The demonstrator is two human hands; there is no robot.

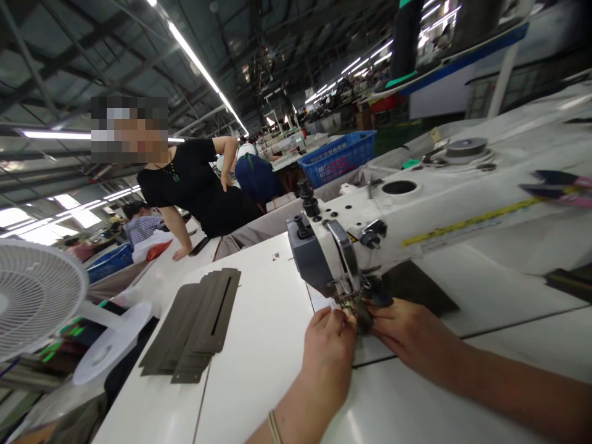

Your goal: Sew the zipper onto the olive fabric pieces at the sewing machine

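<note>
A white sewing machine (319,253) with a grey head plate stands over the white table. Both my hands are close to its needle and presser foot. My left hand (330,351) is closed at the left of the foot, fingers bent and pinched; what lies under the fingertips is hidden. From the right, my right hand (411,336) reaches in, its fingers pressed together on a dark fabric piece at the foot, mostly covered by hand and machine. Behind the right hand, a flat dark olive panel (419,287) lies under the machine arm.
A stack of olive panels (198,324) lies on the table (252,345) at the left, beside a white fan (41,296). Scissors (555,188) and a yellow measuring tape (467,222) are on the machine arm. A person in black (198,185) leans on the far table; a blue crate (340,157) stands behind.
</note>
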